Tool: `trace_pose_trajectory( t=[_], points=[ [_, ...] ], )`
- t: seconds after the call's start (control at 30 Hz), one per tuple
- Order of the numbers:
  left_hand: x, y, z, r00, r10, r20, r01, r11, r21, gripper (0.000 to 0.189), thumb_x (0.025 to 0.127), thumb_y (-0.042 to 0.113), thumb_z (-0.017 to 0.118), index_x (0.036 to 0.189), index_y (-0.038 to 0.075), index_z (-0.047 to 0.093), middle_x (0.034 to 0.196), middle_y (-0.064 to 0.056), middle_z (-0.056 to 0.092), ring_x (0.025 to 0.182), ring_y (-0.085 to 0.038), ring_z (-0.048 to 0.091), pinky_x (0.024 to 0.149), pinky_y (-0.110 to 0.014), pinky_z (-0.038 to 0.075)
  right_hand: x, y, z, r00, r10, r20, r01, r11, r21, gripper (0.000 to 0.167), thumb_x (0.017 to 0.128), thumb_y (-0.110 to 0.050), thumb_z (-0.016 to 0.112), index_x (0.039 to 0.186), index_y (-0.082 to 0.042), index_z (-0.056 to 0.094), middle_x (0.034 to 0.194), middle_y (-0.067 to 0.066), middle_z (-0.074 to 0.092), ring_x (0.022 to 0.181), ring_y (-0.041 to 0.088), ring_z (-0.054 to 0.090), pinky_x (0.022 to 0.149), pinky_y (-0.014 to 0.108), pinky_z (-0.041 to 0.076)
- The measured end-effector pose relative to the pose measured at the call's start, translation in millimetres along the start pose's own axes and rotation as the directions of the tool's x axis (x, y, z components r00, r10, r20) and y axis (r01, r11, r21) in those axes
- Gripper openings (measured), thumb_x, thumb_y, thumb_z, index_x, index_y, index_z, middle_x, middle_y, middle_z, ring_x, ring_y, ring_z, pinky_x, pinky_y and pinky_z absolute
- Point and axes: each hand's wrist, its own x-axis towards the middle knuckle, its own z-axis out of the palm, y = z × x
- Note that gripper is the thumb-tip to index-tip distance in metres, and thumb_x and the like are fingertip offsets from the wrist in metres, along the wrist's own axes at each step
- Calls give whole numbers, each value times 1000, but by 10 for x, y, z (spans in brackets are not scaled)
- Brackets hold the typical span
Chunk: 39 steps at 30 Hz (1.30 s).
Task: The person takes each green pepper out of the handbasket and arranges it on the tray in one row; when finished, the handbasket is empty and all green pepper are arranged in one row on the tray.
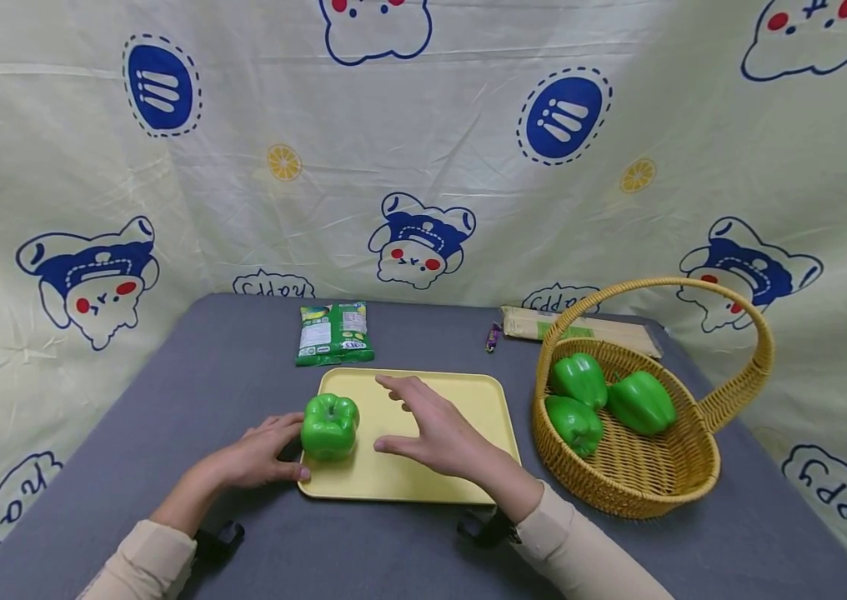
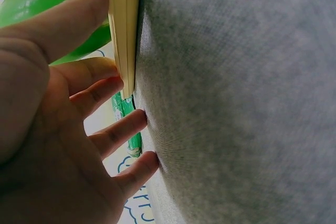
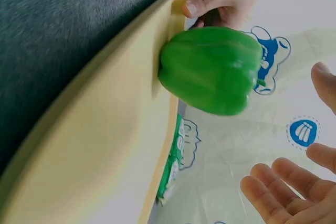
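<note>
A green bell pepper stands upright on the left part of a pale yellow tray. My left hand is at the tray's left edge beside the pepper; in the left wrist view its thumb and fingertips are right at the rim, fingers spread and fairly straight. Over the middle of the tray hovers my right hand, thumb and fingers apart with nothing between them. In the right wrist view the pepper sits on the tray, apart from the right fingers.
On the right a wicker basket with a tall handle holds several green bell peppers. Behind the tray lies a green snack packet. A small purple-wrapped item and a beige flat package lie at the back right.
</note>
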Motion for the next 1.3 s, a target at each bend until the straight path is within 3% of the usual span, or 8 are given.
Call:
trace_pose_trajectory(
  t=[0.57, 0.8, 1.3],
  points=[
    [4, -3, 9, 1000, -9, 0, 9, 1000, -2, 78, 81, 39, 72, 139, -3, 41, 145, -22, 38, 134, -44, 31, 102, -67, 24, -374, 196, -380, 986, -47, -161, 37, 997, -64, 67, 79, -37, 74, 137, -17, 47, 131, 2, 55, 116, 20, 55, 92, 41, 49],
    [-8, -12, 17, 1000, 16, -16, -16, 1000, 6, 78, 81, 39, 71, 139, -4, 41, 145, -22, 38, 133, -45, 32, 101, -67, 26, -530, 288, -518, 980, -13, -200, -1, 997, -72, 67, 79, -34, 75, 137, -19, 47, 130, 4, 55, 117, 24, 56, 92, 43, 50],
    [3, -6, 17, 1000, -5, -2, 5, 1000, -5, 79, 81, 40, 71, 140, -3, 40, 146, -21, 37, 135, -44, 30, 103, -67, 24, -835, 517, -755, 960, 59, -272, -91, 990, -108, 65, 79, -27, 76, 135, -12, 49, 131, 7, 54, 120, 27, 54, 93, 48, 48]
  ],
)
